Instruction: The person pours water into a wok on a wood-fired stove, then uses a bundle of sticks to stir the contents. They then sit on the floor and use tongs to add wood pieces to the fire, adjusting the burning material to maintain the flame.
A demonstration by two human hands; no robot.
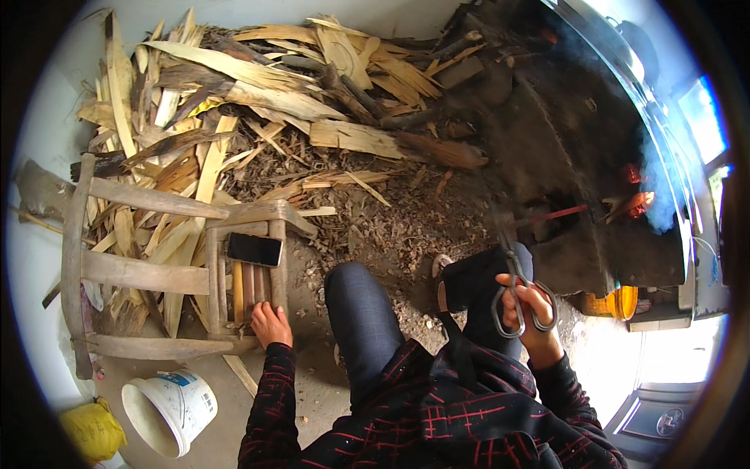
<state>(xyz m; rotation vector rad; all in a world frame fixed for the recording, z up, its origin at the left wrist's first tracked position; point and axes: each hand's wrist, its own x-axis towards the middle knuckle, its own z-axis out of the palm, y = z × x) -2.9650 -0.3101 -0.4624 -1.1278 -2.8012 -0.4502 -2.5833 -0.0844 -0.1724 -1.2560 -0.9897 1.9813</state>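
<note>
My right hand (530, 311) grips the looped handles of metal fire tongs (513, 264). The tongs' long arms reach away over my knee, in front of the sooty stove (545, 158), and their tips blur into the dark. On the left, my left hand (272, 325) rests palm down on the near edge of a small wooden chair (146, 272) with a slatted seat; no held object shows in it. A smartphone (254, 250) with a dark screen lies on that seat. Burning wood (636, 205) glows orange at the stove's right side, with smoke rising beside it.
Split firewood (281, 97) is heaped along the wall, with bark and chips (381, 217) over the floor. A white plastic bucket (170, 410) lies tilted behind the chair near a yellow bag (94, 431). An orange container (615, 302) sits beside the stove.
</note>
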